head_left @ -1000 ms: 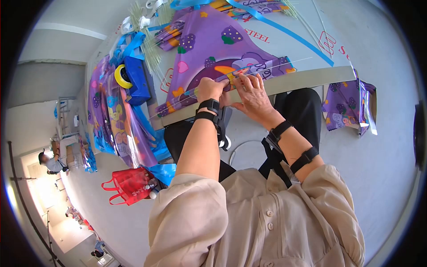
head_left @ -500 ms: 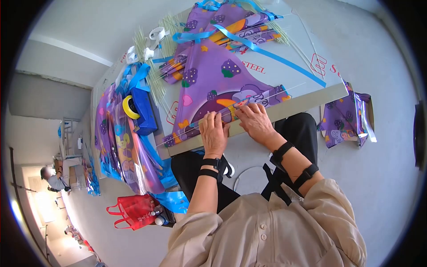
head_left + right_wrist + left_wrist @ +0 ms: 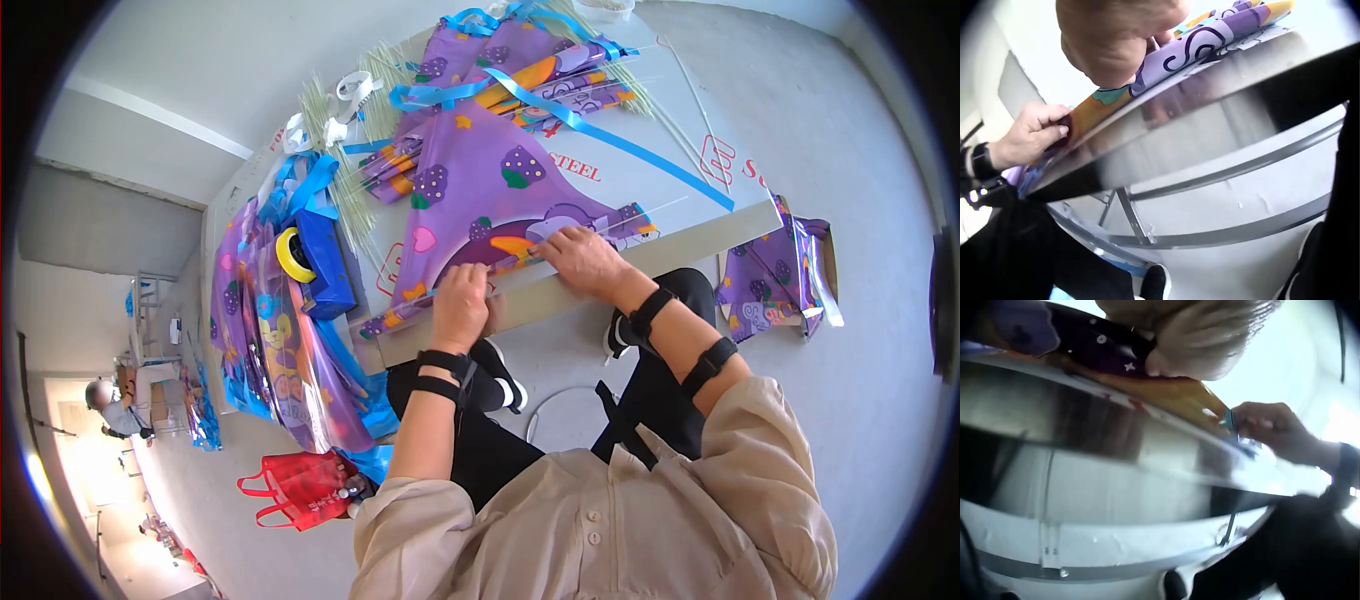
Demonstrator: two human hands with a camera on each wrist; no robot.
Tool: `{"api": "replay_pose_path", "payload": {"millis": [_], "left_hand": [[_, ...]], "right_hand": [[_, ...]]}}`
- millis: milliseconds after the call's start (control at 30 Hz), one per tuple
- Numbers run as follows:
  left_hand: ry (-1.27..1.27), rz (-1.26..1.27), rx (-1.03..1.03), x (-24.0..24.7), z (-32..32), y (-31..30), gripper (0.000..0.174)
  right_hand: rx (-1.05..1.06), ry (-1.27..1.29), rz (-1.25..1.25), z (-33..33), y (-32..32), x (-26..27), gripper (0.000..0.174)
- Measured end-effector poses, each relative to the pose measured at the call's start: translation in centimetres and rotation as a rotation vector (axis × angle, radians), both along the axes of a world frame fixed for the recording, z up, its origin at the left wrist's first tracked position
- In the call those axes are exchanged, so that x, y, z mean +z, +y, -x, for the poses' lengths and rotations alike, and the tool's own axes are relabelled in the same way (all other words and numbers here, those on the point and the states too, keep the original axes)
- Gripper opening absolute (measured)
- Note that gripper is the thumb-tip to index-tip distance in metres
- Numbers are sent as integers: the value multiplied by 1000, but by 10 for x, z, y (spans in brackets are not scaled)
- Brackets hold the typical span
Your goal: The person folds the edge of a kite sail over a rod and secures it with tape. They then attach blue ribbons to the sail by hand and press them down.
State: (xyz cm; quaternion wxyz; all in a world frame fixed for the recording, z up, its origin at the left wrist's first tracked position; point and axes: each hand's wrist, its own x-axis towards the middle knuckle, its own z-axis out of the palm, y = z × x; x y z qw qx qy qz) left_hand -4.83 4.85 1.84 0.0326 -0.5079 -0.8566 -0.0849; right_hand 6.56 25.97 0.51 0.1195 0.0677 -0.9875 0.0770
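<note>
A purple printed sheet (image 3: 480, 165) with berries and hearts tapers toward the far side of the table. Its near edge is gathered into a narrow roll (image 3: 1175, 62) along the table's front edge, with a thin clear rod (image 3: 665, 212) sticking out past its right end. My left hand (image 3: 462, 308) pinches the roll left of its middle, thumb and fingers closed on it in the right wrist view. Farther right, my right hand (image 3: 585, 262) grips the same roll with curled fingers, partly covering it.
Blue ribbon (image 3: 610, 135), folded purple sheets (image 3: 590, 95) and bundles of thin rods (image 3: 345, 190) lie on the table (image 3: 690, 215). At left are a blue tape dispenser (image 3: 325, 265) and hanging sheets (image 3: 275, 350). A red bag (image 3: 305, 490) is on the floor; a box (image 3: 775, 275) stands right.
My left hand has moved left along the roll, and my right hand slightly right, so they are farther apart. The head view has shifted.
</note>
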Motion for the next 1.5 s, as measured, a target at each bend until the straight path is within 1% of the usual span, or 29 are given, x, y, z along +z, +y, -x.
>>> {"api": "replay_pose_path", "payload": {"millis": [33, 167, 233, 300, 367, 400, 500, 567, 633, 700, 733, 800, 833, 867, 900, 1000, 1033, 1067, 1133, 1167, 1200, 1233, 1267, 1300, 1333, 1367, 1400, 1467, 1500], "left_hand": [[-173, -34, 85, 3, 9, 2, 25], [-309, -103, 148, -9, 50, 11, 19], [-414, -93, 121, -14, 65, 17, 18], [-475, -151, 92, -17, 71, 20, 19], [-371, -157, 68, -17, 71, 21, 23], [-373, -159, 66, -14, 66, 21, 23], [-287, -110, 190, -4, 41, 22, 28], [193, -237, 113, -1, 29, 22, 34], [149, -247, 84, 2, 19, 23, 38], [-25, -97, -38, 6, 11, 23, 37], [31, -91, -44, 2, 13, 22, 36], [7, -53, 2, -6, 28, 20, 34], [-25, -14, 50, -7, 37, 18, 33], [-16, -18, 49, -9, 47, 19, 33], [-154, -94, 76, -8, 57, 22, 29], [-394, -209, 108, -2, 89, 30, 23], [-516, -238, 114, -1, 99, 32, 21], [-588, -95, 112, 1, 110, 34, 20], [-611, -16, 98, 5, 120, 40, 20], [-643, 65, 89, 6, 123, 41, 20], [-645, 70, 96, 7, 119, 40, 20], [-500, 20, 68, 10, 107, 43, 17], [-359, -27, 40, 12, 94, 46, 15], [-364, -24, 51, 9, 82, 48, 15], [-196, -71, -32, 5, 69, 47, 14], [-34, -113, -102, -1, 53, 43, 13], [-56, -102, -62, -2, 39, 39, 13], [185, 7, -59, 1, 23, 28, 18], [171, 24, -21, -4, 24, 16, 18]], "right_hand": [[0, -6, 1, 7, 5, 0, 23], [-85, -138, 120, 37, 17, 5, 21], [-80, 106, 18, 40, 17, 8, 24], [-65, 157, 15, 40, 14, 6, 31], [37, 220, 30, 31, 5, 9, 39], [49, 115, 34, 30, 3, -3, 45], [33, 158, 128, 28, 1, -19, 43], [46, 173, 39, 31, 3, -23, 42], [56, 186, -50, 35, 6, -20, 41], [68, 78, -39, 41, 6, -12, 39], [70, 85, -40, 46, 6, -5, 39], [-9, -260, 19, 55, 6, 11, 38], [-9, -253, 18, 56, 6, 15, 38], [-6, -80, 5, 57, 7, 18, 38], [-3, 92, -10, 58, 8, 21, 38], [94, 252, -70, 62, 7, 18, 42], [94, 262, -75, 67, 7, 13, 42], [61, 210, -48, 71, 6, 8, 44], [-3, 104, 9, 82, 5, 2, 53], [-1, 107, 10, 88, 7, -1, 53], [6, 220, -38, 93, 7, 1, 48], [14, 333, -87, 97, 8, 5, 43], [20, 329, -81, 100, 10, 8, 43], [59, 118, -71, 104, 12, 12, 32], [106, -98, -58, 107, 11, 10, 22], [114, 9, -69, 104, 13, 3, 5], [187, 72, -78, 94, 16, 10, 8], [122, 47, -251, 74, 19, 4, 5], [118, 44, -266, 62, 24, 6, 7]]}}
